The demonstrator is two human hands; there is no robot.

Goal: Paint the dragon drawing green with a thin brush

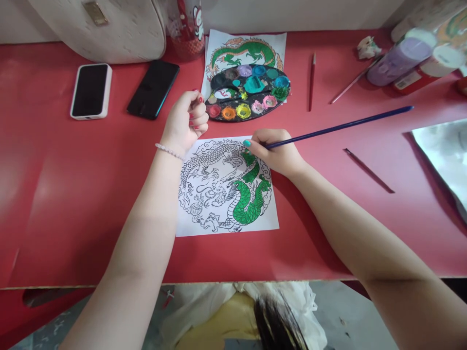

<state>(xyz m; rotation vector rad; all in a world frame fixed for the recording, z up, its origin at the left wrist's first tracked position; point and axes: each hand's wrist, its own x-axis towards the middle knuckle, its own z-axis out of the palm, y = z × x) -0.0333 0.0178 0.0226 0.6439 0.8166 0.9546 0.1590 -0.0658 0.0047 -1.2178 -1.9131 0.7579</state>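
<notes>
My right hand [275,149] grips a long dark blue paintbrush [341,127] over the upper right of a dragon drawing [189,224]. The brush's tip is hidden behind my fingers. Green paint [248,204] covers part of the dragon's body on the right; the head and left side are bare black outline. My left hand [188,116] is curled into a loose fist above the sheet's top left corner, with nothing seen in it. Just beyond it lies a black oval palette [268,108] with wells of several colours, resting on a second, painted dragon picture [248,41].
On the red table [73,194] lie a white-cased phone [91,91] and a black phone [153,90]. A white bag [105,29] and a cup [186,41] stand behind. To the right are a red brush [312,85], a dark brush [368,170] and a purple paint bottle [399,58].
</notes>
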